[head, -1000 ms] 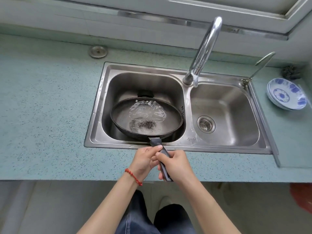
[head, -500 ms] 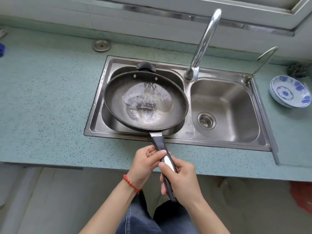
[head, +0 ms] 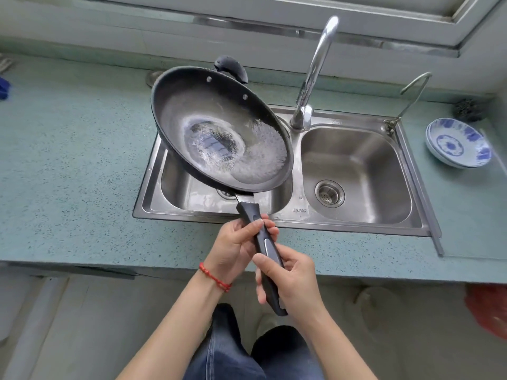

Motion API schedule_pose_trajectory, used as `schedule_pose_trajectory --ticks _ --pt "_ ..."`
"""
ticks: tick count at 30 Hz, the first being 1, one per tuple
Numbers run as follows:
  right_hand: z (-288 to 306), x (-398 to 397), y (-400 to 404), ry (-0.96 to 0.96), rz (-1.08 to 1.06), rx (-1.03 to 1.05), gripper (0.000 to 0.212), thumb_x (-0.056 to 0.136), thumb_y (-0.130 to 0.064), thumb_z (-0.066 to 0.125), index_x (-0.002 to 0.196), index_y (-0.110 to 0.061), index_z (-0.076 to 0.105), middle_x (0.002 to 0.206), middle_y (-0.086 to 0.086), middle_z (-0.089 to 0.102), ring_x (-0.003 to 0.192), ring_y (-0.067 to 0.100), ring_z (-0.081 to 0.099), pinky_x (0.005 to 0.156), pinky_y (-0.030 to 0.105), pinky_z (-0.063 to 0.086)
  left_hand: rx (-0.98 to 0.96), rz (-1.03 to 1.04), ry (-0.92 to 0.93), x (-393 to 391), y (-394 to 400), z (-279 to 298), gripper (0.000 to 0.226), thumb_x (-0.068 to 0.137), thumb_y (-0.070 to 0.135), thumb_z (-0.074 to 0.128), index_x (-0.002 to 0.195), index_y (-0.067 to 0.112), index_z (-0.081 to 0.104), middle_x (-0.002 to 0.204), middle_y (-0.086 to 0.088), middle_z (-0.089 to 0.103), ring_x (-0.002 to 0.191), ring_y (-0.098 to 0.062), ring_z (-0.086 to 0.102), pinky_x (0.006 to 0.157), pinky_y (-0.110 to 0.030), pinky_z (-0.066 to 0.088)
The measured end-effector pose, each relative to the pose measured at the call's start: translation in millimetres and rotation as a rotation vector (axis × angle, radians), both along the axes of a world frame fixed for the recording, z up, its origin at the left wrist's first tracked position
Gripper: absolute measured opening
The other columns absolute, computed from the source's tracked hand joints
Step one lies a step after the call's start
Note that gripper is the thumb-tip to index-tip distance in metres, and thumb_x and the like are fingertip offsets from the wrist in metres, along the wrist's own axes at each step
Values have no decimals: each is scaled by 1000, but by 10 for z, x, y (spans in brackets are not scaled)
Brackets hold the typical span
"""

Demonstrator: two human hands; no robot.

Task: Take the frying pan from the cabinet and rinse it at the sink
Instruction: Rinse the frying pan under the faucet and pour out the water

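Note:
A dark frying pan (head: 197, 105) hangs above the left basin of the steel double sink (head: 356, 223), tilted so its right side is lower. Water swirls across its bottom toward the right rim. A small black helper handle sticks out at its far edge. My left hand (head: 233, 248) grips the upper part of the long black handle (head: 264, 242). Lower down the same handle, my right hand (head: 290, 281) wraps around it. The chrome faucet (head: 315, 69) arches over the divider between the basins, and no water runs from it.
Blue-and-white bowls (head: 458, 144) are stacked on the teal counter (head: 68, 174) at the right. A thin metal tap (head: 411, 91) stands by the sink's far right corner, a dark scrubber (head: 466, 109) behind it. The right basin's drain strainer (head: 329, 193) is uncovered. My legs stand below the counter edge.
The pan rose out of the left basin and now tilts to the right, with the water sliding rightward. Both hands stayed on the handle, the right hand lower down it.

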State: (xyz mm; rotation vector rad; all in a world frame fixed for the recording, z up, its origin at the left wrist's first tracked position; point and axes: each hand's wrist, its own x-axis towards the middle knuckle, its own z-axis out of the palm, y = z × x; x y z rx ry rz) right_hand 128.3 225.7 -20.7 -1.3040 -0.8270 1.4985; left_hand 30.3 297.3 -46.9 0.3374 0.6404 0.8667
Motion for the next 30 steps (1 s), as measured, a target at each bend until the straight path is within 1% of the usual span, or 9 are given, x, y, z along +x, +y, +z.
schedule_pose_trajectory --ticks 4,10,13,17,19,21,23,25,30 --pt "-70 40 43 -13 26 -12 10 67 -23 72 62 -24 64 48 1 58 30 18 52 35 18 38 43 21 112 17 42 17 10 69 8 59 69 0 65 61 -6 67 59 -16 66 59 -24 56" --pt "-186 140 39 -50 81 -34 12 75 -17 61 77 -7 55 54 1 62 35 18 56 37 22 45 129 87 348 43 -18 -52 2 79 0 59 77 2 59 59 -4 70 59 -15 69 56 -23 56" --pt "-215 148 66 -50 121 -46 10 76 -17 60 83 -9 59 61 2 67 39 18 58 39 24 48 151 141 435 44 -35 -50 6 80 -2 60 76 2 59 58 -3 70 58 -15 69 56 -24 57" --pt "-249 149 110 -62 144 -55 9 78 -20 56 79 -15 64 67 17 63 42 22 57 48 28 49 213 192 548 63 -37 -40 10 79 -2 63 74 5 58 61 -3 68 60 -15 69 58 -25 58" --pt "-256 125 116 -28 109 -65 9 78 -19 54 79 -14 62 67 13 61 41 19 53 44 29 47 256 209 605 84 -33 -29 11 79 0 64 73 7 58 59 -2 69 62 -15 70 59 -26 57" --pt "-246 94 129 2 46 -70 11 77 -19 54 84 -12 60 63 5 55 39 15 45 36 23 39 284 228 627 108 -11 -9 13 79 1 64 72 9 59 57 1 71 64 -16 71 62 -26 58" --pt "-218 57 143 -12 -7 -62 11 77 -20 55 85 -16 60 61 7 47 37 12 41 35 19 32 303 237 620 110 24 10 13 79 1 64 71 9 58 58 2 72 64 -15 71 62 -24 58" --pt "-184 20 160 -10 -39 -31 9 77 -21 56 84 -16 60 64 11 42 36 9 41 36 16 30 318 240 608 91 57 26 13 79 0 65 71 9 58 59 0 71 64 -16 71 61 -24 57" --pt "-90 -57 183 39 -59 25 5 77 -22 60 79 -22 64 61 9 42 35 8 41 36 15 30 358 226 613 21 109 77 13 77 2 68 70 11 61 59 1 72 63 -18 72 59 -26 57"
